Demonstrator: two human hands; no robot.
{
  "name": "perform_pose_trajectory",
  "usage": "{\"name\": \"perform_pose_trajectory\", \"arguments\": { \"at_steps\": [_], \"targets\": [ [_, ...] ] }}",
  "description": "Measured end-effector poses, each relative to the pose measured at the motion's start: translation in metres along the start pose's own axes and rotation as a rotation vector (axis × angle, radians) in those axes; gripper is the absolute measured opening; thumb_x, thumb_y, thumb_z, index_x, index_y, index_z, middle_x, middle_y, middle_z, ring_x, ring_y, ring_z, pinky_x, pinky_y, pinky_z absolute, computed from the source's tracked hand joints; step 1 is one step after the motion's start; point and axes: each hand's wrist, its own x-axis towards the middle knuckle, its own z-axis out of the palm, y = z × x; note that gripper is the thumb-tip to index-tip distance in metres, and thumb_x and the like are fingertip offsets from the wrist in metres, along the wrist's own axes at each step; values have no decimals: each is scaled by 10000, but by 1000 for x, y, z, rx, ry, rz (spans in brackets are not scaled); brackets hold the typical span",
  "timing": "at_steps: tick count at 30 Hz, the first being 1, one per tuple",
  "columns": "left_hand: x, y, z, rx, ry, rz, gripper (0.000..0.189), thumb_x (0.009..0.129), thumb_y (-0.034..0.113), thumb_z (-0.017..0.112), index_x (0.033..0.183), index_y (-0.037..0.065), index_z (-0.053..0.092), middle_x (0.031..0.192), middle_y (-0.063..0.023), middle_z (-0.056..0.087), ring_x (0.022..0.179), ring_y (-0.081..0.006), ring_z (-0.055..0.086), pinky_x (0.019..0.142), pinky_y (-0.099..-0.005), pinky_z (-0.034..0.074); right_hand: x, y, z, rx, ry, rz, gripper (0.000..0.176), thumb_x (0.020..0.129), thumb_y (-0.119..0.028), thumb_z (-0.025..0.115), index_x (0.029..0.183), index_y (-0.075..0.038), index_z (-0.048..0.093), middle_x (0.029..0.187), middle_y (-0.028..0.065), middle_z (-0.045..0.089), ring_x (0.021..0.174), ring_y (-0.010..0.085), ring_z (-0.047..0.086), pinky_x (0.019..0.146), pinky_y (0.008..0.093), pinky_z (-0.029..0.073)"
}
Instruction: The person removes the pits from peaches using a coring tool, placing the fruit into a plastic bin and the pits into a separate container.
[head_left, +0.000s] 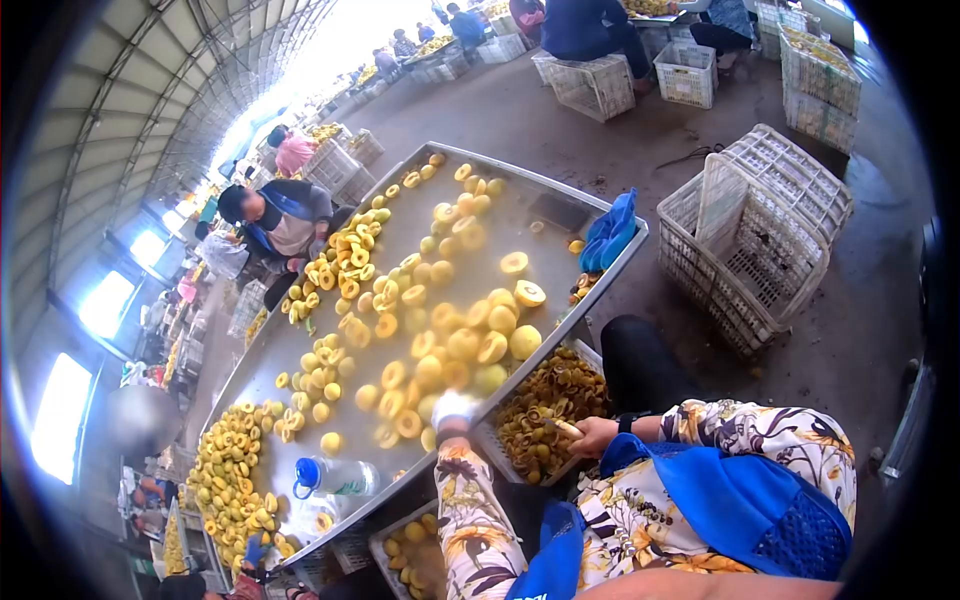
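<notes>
My left hand (455, 408), in a white glove, is at the near edge of the metal table (400, 468), beside a spread of yellow halved fruit (462, 345). Blur hides its fingers and anything in them. Bare and closed, my right hand (597, 437) grips a small tool with a pale handle (568, 429), above a crate of brownish pits and scraps (550, 400). A clear bottle with a blue cap (345, 477) lies on the table to the left of my left hand. A blue cloth (608, 235) rests at the table's right corner.
A co-worker (285, 215) sits across the table. Another person's blue-gloved hand (256, 548) is at the lower left by piled fruit (230, 480). White crates (750, 240) stand on the floor at right. A crate of whole fruit (412, 550) sits below the table edge.
</notes>
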Motion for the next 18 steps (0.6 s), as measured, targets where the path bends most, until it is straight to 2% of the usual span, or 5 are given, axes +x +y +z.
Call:
{"name": "perform_pose_trajectory", "arguments": {
  "at_steps": [5,8,11,15,18],
  "targets": [
    [45,-40,40,103,181,227,514,629,464,698,911,37,652,939,-191,647,856,-370,620,762,-415,493,37,43,1,69,-35,-248,219,772,-279,647,772,-71,579,607,23,574,492,113,527,439,305,429],
    [22,-50,49,-1369,382,259,379,767,329,636,993,27,601,712,-65,622,520,-157,557,454,-264,443,39,26,-7,-107,32,-323,263,790,-288,621,874,-40,590,642,88,601,508,135,542,445,311,445],
    [-50,-31,4,-2042,-71,221,560,810,507,563,1089,23,521,921,-140,619,565,-182,568,395,-240,380,-10,-73,-12,-330,192,-298,266,799,-211,567,1016,-57,566,839,173,628,772,311,604,722,403,485],
    [-103,0,-6,-2258,-146,176,640,800,650,460,1076,77,526,911,-163,610,575,-225,561,381,-219,339,18,-93,-6,-333,441,-633,427,736,-247,665,1089,-39,543,758,182,630,702,283,633,633,368,490],
    [-130,26,-1,-2338,-167,-43,655,803,685,411,1058,94,533,877,-101,603,659,-215,579,451,-249,407,11,-110,-4,-409,321,-532,459,731,-278,682,1094,-36,539,799,202,631,738,314,631,661,372,491]
  ]
}}
